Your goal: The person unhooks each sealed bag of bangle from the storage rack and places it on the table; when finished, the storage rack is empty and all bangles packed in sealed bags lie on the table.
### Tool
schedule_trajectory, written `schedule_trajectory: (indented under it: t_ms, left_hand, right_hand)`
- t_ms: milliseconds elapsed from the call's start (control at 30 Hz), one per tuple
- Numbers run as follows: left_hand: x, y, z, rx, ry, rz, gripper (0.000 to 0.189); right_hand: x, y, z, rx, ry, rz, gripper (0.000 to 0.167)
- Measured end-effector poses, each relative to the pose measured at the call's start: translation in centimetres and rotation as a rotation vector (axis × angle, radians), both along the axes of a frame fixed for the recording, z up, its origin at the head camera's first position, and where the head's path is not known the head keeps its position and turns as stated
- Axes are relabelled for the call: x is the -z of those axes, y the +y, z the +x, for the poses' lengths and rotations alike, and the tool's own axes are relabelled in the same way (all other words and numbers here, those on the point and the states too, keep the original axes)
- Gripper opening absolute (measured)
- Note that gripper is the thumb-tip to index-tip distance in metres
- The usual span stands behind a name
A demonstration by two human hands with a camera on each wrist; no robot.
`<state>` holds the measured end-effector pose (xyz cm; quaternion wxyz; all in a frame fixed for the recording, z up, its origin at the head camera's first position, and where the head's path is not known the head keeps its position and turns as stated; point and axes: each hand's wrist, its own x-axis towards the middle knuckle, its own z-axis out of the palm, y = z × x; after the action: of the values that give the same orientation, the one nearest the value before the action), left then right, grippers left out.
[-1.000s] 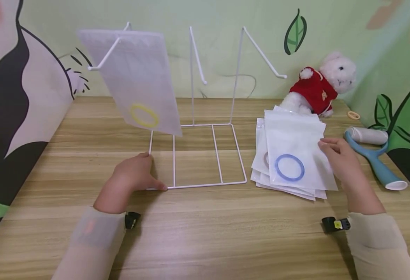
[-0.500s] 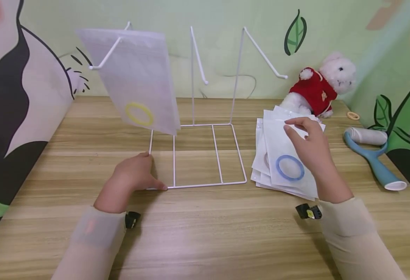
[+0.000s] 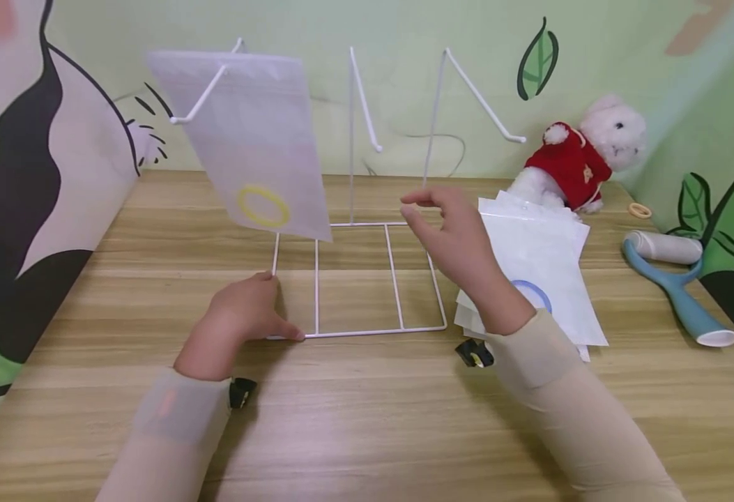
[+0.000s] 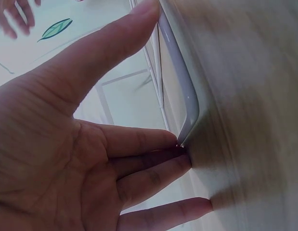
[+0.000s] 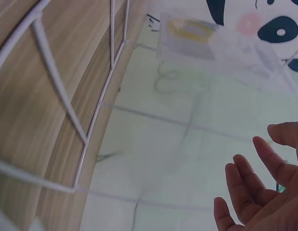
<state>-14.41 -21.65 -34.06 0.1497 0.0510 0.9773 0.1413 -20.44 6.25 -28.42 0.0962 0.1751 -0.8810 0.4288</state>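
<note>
A white wire display rack (image 3: 355, 334) with several slanting hooks stands on the wooden tabletop. My left hand (image 3: 241, 310) rests at its front left base corner, thumb on the front bar; the left wrist view shows straight fingers (image 4: 153, 182) touching the corner and tabletop. From the left hook hangs a whitish zip bag (image 3: 247, 132) bearing a yellow ring (image 3: 263, 205). My right hand (image 3: 451, 240) is in the air between rack and bag stack, holding nothing, fingers relaxed. The white bag stack (image 3: 548, 244) lies right of the rack, a blue ring (image 3: 539, 293) partly hidden by my wrist.
At the right lies a blue Y-shaped handle tool (image 3: 680, 293) with a greyish roll (image 3: 664, 246). A plush toy (image 3: 574, 164) in a red top leans at the back right. Near it is a small tan ring (image 3: 639, 210). Painted walls (image 3: 398, 97) bound the table.
My right hand has left the right edge of the top bag and moved left across the stack toward the rack. My left hand stays on the rack's corner. The hanging bag sways slightly.
</note>
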Motion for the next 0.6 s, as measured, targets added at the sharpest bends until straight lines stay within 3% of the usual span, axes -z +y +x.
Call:
schedule_trajectory:
  t_ms: [267, 600]
  left_hand:
    - [0.0, 0.0, -0.1, -0.008, -0.007, -0.003, 0.071]
    - [0.1, 0.0, 0.0, -0.01, -0.004, -0.001, 0.076]
  right_hand:
    - [-0.6, -4.2, -0.6, -0.095, 0.009, 0.036, 0.028]
    - [-1.0, -7.5, -1.5, -0.149, -0.008, 0.066, 0.038]
